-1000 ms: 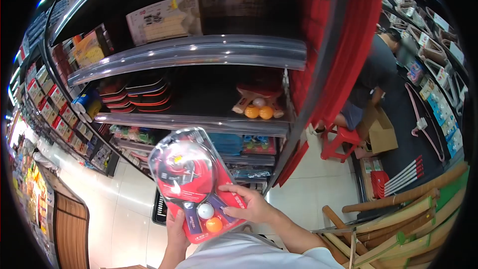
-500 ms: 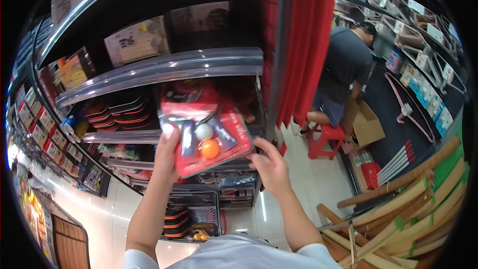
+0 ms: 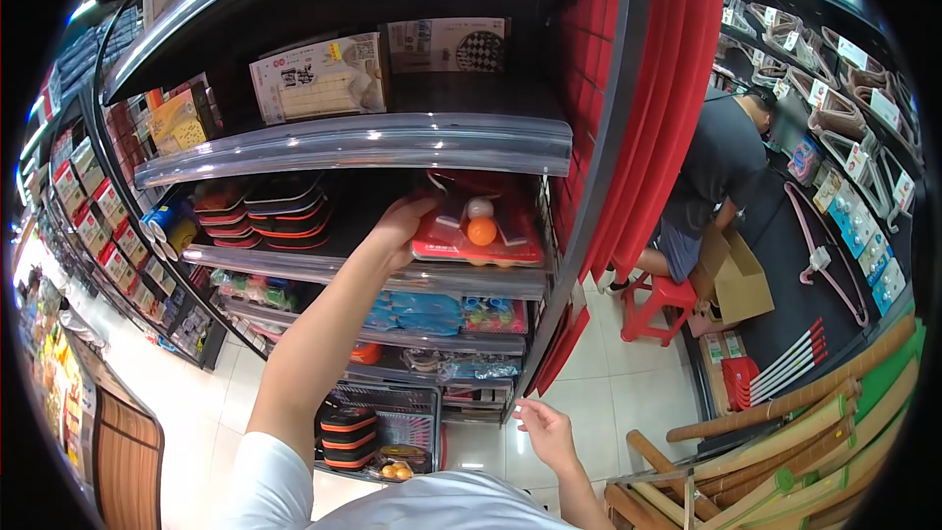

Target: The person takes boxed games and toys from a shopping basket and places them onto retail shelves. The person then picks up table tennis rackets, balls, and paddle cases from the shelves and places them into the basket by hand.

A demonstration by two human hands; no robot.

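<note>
My left hand [image 3: 397, 231] grips the left edge of a red paddle package [image 3: 476, 243], which lies on the middle shelf near its right end. A white ball and an orange ball [image 3: 482, 231] show through its clear cover. My right hand [image 3: 546, 432] hangs below and to the right of the shelves, fingers apart and holding nothing. Stacked black cases with red and orange edges [image 3: 287, 211] stand on the same shelf, left of the package.
A basket [image 3: 405, 424] with black-orange cases and orange balls is on the floor below. To the right, a person [image 3: 724, 162] sits on a red stool [image 3: 655, 306] by a cardboard box [image 3: 734, 277]. Rolled mats [image 3: 785, 432] fill the lower right.
The package has gone from in front of me onto the shelf with my left hand. My right hand has come away from it and dropped lower.
</note>
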